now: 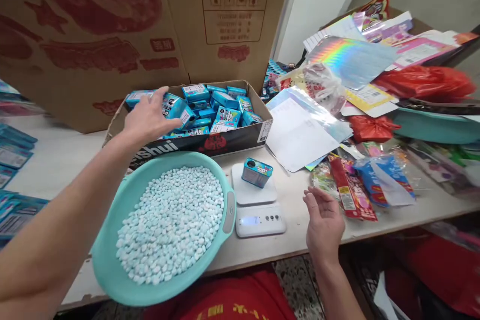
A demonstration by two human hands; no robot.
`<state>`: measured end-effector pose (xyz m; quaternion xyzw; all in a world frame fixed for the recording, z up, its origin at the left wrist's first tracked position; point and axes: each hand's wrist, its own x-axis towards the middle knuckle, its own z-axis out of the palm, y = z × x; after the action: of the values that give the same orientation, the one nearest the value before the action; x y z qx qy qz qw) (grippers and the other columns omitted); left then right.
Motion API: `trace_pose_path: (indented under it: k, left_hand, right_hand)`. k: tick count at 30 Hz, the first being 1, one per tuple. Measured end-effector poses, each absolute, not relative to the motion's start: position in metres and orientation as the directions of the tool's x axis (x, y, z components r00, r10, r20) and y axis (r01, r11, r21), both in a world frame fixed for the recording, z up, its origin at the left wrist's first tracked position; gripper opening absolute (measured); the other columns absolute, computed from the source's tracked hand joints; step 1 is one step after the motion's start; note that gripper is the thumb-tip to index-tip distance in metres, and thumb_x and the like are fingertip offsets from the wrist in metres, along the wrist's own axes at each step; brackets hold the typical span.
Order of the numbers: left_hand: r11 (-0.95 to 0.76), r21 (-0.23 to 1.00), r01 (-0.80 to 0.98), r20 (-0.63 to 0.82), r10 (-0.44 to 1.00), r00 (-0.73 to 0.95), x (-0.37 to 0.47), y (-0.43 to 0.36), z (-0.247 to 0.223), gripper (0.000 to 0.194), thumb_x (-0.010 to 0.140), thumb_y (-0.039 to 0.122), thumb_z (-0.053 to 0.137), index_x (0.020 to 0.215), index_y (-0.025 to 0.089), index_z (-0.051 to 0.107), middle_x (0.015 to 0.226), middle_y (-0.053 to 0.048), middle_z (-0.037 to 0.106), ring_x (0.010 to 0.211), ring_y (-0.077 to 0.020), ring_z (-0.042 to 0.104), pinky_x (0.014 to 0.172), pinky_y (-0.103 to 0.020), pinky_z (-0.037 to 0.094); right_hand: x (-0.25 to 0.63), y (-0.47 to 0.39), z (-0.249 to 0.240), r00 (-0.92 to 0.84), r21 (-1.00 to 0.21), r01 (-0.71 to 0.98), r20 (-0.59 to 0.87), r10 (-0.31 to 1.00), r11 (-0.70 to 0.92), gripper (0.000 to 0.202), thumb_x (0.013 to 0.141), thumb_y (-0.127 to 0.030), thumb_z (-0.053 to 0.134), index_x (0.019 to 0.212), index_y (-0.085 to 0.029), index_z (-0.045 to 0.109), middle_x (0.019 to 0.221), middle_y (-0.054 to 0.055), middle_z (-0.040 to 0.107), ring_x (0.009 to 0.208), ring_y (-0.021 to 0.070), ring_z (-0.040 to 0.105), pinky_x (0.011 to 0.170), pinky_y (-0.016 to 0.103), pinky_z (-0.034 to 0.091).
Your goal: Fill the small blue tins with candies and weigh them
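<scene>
My left hand reaches over a black-sided cardboard tray full of small blue candy tins. Thumb and fingers are around a blue tin at the tray's left part. Below the tray, a teal basin holds many pale blue and white candies. To its right is a white digital scale with a lit display, and one blue tin stands on its platform. Right of the scale hovers my right hand, fingers loosely curled and apart from the thumb, with nothing visible in it.
A large brown carton stands behind the tray. Flat blue packs lie stacked at the far left. White sheets, holographic sheets, a red packet and a blue bag clutter the right side. The table's front edge runs below.
</scene>
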<state>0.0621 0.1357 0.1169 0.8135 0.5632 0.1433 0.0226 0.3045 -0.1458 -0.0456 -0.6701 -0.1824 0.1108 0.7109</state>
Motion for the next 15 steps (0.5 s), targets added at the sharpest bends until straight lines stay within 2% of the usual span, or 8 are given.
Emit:
trace_pose_path:
  k: [3,6,9,12,13,15]
  left_hand:
    - [-0.548,0.371,0.749,0.167,0.833,0.527,0.059,0.079,0.118,0.088,0.071,0.045,0.067,0.145,0.028,0.023,0.137,-0.01,0.044,0.115,-0.0345,0.052,0.095,-0.05,0.044]
    - [-0.504,0.552,0.665,0.007,0.8,0.6,0.053,0.019,0.103,0.09,0.068,0.048,0.067,0.145,0.032,0.023,0.133,-0.006,0.05,0.108,-0.0301,0.058,0.089,-0.043,0.05]
    - [-0.43,0.682,0.592,-0.017,0.8,0.6,0.05,-0.034,0.085,0.083,0.069,0.042,0.066,0.143,0.03,0.029,0.135,-0.006,0.051,0.116,-0.0293,0.054,0.095,-0.041,0.047]
    - [-0.34,0.845,0.412,-0.056,0.71,0.702,0.062,-0.078,0.068,0.083,0.071,0.034,0.066,0.144,0.029,0.027,0.132,-0.005,0.055,0.108,-0.0241,0.06,0.088,-0.034,0.052]
    - [-0.329,0.876,0.352,-0.052,0.662,0.748,0.069,-0.089,0.062,0.082,0.071,0.033,0.066,0.144,0.029,0.029,0.128,-0.004,0.059,0.1,-0.0219,0.064,0.082,-0.031,0.054]
    - [-0.396,0.875,0.277,0.025,0.609,0.793,0.085,-0.108,0.05,0.067,0.075,0.032,0.064,0.137,0.031,0.041,0.113,0.0,0.068,0.085,-0.0174,0.067,0.071,-0.025,0.056]
  right_hand:
    - [0.291,-0.153,-0.043,0.854,-0.992,0.108,0.123,0.506,0.059,0.035,0.076,-0.04,0.07,0.101,-0.019,0.059,0.099,0.007,0.065,0.093,0.0218,0.061,0.089,0.044,0.047]
    - [0.28,-0.156,-0.046,0.777,-0.987,0.159,0.119,0.618,-0.009,0.042,0.075,-0.041,0.07,0.11,-0.021,0.057,0.108,0.01,0.063,0.099,0.0239,0.059,0.09,0.046,0.045]
    - [0.266,-0.163,-0.049,0.707,-0.993,0.12,0.093,0.701,0.011,0.05,0.075,-0.043,0.07,0.118,-0.023,0.054,0.118,0.011,0.06,0.107,0.0255,0.056,0.091,0.046,0.045]
    - [0.243,-0.177,-0.048,0.512,-0.981,-0.143,0.039,0.858,0.13,0.067,0.068,-0.055,0.072,0.124,-0.025,0.053,0.123,0.012,0.06,0.111,0.0296,0.057,0.088,0.045,0.048]
    - [0.234,-0.182,-0.048,0.451,-0.955,-0.267,-0.001,0.893,0.133,0.073,0.064,-0.058,0.073,0.125,-0.026,0.052,0.125,0.012,0.059,0.112,0.0313,0.057,0.087,0.046,0.049]
    - [0.219,-0.194,-0.049,0.392,-0.863,-0.497,-0.127,0.911,0.094,0.075,0.061,-0.059,0.075,0.126,-0.028,0.053,0.125,0.011,0.06,0.112,0.0327,0.058,0.087,0.047,0.05]
